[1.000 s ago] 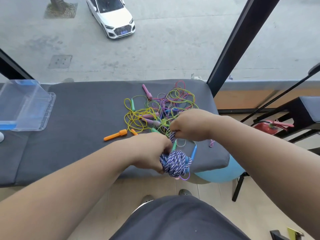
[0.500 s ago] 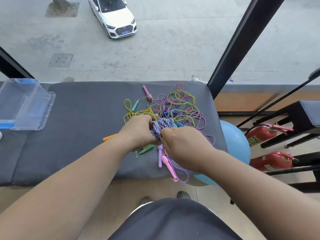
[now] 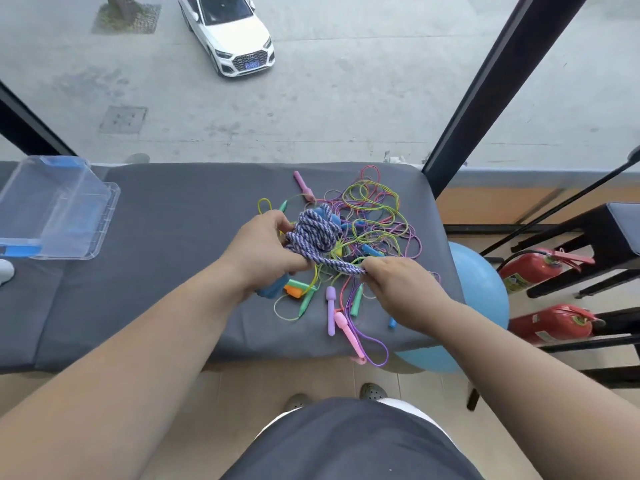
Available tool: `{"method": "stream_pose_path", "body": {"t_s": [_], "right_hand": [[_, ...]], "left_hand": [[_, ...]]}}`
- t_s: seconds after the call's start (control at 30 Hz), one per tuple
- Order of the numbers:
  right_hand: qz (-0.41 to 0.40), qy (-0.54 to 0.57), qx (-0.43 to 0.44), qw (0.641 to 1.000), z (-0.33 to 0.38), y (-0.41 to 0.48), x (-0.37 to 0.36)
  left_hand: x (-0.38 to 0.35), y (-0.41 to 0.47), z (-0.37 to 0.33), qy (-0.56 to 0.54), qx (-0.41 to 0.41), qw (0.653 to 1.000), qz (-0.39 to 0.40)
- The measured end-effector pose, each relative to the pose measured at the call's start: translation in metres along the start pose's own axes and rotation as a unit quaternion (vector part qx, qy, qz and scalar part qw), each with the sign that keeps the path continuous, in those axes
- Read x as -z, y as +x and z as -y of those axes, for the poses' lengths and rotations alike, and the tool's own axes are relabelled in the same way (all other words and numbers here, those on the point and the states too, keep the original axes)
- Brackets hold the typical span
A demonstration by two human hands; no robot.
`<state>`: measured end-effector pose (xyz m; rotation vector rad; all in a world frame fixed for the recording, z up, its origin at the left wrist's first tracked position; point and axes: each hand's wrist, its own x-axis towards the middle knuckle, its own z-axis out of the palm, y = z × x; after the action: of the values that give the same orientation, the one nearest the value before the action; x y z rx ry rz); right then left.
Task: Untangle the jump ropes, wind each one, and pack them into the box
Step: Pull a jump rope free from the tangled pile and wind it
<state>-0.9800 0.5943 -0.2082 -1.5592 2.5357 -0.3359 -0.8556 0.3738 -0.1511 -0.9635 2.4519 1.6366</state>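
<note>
Head view: left hand (image 3: 263,251) grips braided rope (image 3: 313,233); right hand (image 3: 398,289) pinches its strand.

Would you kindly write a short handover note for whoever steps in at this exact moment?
Left hand: grips the partly wound purple-and-white braided rope; a blue handle shows below the palm.
Right hand: pinches that rope's free length, stretched between the hands.
The tangle of thin ropes lies on the grey bench. The clear box sits at the bench's left end, with no rope visible inside.
Done: braided rope mostly coiled.
Left: finish it, untangle and wind the others, pack all.
</note>
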Motion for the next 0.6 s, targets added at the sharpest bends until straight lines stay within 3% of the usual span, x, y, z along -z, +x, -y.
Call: {"method": "stream_pose_path", "body": {"t_s": [0.17,0.33,0.5,0.6], "right_hand": [[0.031,0.076,-0.054,0.995,-0.019,0.01,-0.014],[0.078,0.09,-0.119,0.986,-0.045,0.01,-0.021],[0.101,0.183,-0.192,0.959,-0.074,0.025,-0.017],[0.117,0.258,-0.204,0.937,-0.095,0.036,-0.012]], "left_hand": [[0.014,-0.006,-0.007,-0.091,-0.002,0.996,0.02],[0.008,0.013,0.001,-0.02,0.015,0.999,-0.038],[-0.001,0.043,0.007,0.149,0.053,0.981,-0.116],[-0.006,0.057,0.01,0.158,0.107,0.97,-0.149]]}}
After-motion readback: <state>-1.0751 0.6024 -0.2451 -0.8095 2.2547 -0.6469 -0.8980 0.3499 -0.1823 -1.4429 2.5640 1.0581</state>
